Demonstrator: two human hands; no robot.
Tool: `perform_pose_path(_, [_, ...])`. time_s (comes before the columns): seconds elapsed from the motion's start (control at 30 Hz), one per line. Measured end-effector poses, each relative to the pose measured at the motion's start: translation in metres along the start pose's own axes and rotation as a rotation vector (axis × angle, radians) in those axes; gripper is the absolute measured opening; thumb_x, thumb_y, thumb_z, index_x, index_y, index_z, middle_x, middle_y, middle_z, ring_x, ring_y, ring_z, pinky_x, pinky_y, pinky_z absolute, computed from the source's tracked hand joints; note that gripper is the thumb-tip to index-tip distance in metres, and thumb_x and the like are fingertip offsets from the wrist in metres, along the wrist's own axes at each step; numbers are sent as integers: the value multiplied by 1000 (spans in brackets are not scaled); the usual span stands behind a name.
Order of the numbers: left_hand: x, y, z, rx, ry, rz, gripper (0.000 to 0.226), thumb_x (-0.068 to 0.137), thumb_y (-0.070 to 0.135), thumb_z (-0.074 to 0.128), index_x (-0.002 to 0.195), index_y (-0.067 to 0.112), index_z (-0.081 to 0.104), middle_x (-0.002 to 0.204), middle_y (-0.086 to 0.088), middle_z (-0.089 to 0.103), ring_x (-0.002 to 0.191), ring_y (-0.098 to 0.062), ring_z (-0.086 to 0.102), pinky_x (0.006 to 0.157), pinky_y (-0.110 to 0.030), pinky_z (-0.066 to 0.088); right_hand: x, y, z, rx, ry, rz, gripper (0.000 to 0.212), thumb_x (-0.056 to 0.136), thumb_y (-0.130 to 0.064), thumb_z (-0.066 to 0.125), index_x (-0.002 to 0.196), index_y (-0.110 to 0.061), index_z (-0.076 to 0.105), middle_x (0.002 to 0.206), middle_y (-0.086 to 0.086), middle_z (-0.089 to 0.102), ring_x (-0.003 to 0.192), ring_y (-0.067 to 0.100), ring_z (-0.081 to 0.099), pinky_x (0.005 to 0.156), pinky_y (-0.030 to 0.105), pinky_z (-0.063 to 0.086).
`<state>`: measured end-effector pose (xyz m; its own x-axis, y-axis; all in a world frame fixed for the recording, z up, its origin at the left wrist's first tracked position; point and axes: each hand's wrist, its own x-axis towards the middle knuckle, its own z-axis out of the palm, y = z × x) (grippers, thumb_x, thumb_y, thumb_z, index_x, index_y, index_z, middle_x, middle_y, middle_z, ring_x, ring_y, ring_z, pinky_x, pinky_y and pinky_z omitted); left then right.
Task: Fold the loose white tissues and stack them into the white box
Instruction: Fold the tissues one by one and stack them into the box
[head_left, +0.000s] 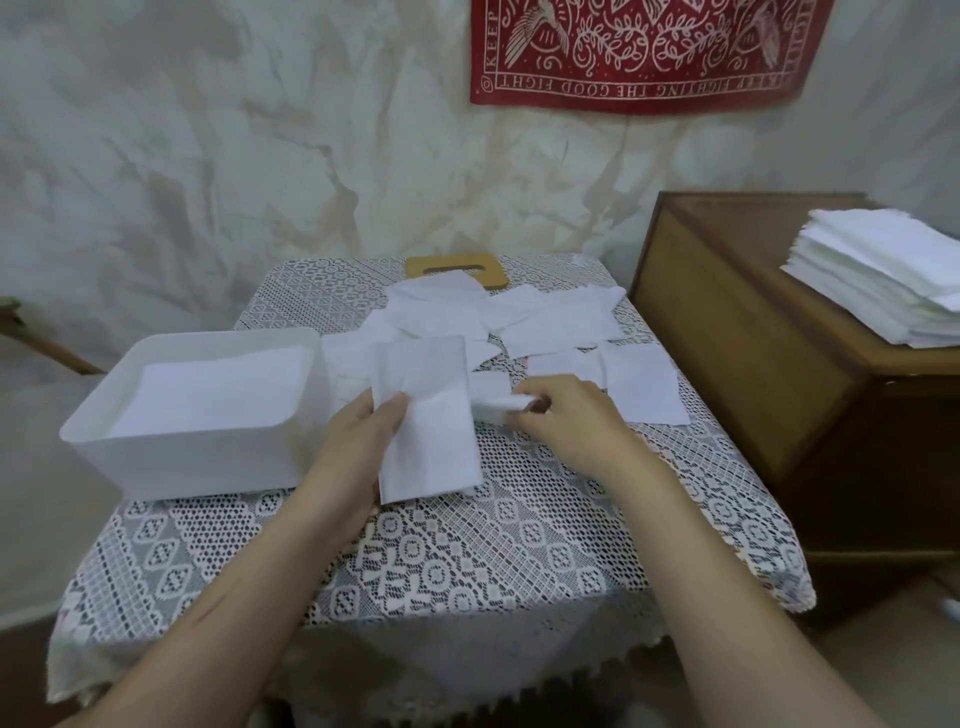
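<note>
Now folding — limp, light tissue (428, 421).
Left hand (358, 447) pinches its edge; right hand (563, 421) pinches another tissue (493, 397) — grip corners gently.

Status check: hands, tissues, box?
Left hand holding folded tissue beside white box. Right hand pinching a loose tissue. Box part filled; more loose tissues behind. Nothing blocking.

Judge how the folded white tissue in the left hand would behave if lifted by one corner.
The folded white tissue is thin and creased, so it probably droops limply. It looks very light. The left hand pinches only its edge, so the fold may fall open.
</note>
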<state>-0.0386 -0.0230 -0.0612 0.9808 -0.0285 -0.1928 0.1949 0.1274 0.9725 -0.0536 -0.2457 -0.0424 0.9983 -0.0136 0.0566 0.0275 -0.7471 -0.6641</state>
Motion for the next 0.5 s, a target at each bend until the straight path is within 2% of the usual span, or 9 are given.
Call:
perform_pose_path(0.13, [-5, 4, -5, -11, 20, 0, 13, 106, 26, 56, 107, 26, 69, 99, 9, 80, 103, -22, 73, 90, -47, 57, -10, 6, 1, 9, -30, 95, 34, 97, -10, 47, 101, -32, 72, 89, -4, 70, 64, 9, 55, 54, 26, 37])
perform_pose_path(0.23, [-6, 6, -7, -17, 18, -1, 13, 106, 25, 56, 108, 24, 68, 95, 10, 80, 102, -21, 72, 90, -46, 57, -5, 6, 1, 15, 36, 160, 36, 99, -11, 40, 103, -31, 71, 96, -2, 72, 78, 15, 64, 61, 26, 45])
perform_pose_path(0.33, [-4, 6, -8, 0, 13, 8, 14, 106, 25, 56, 111, 22, 69, 98, 9, 80, 100, -19, 74, 91, -44, 57, 5, 4, 7, -22, 76, 190, 23, 101, -26, 48, 101, -19, 71, 91, 3, 72, 85, 25, 66, 73, 34, 53])
perform_pose_path(0.4, [-1, 6, -8, 0, 10, 7, 13, 106, 25, 57, 110, 22, 69, 100, 8, 80, 101, -18, 74, 93, -44, 56, 11, 0, 13, -48, 70, 202, 21, 96, -38, 58, 100, -20, 68, 93, 1, 70, 90, 24, 64, 81, 36, 53])
perform_pose_path(0.5, [2, 4, -8, -12, 1, -3, 15, 106, 25, 57, 114, 22, 69, 105, 6, 80, 103, -20, 74, 94, -45, 56, 22, -6, 21, -115, 58, 222, 25, 90, -41, 66, 104, -21, 63, 100, -1, 66, 94, 25, 62, 81, 35, 51])
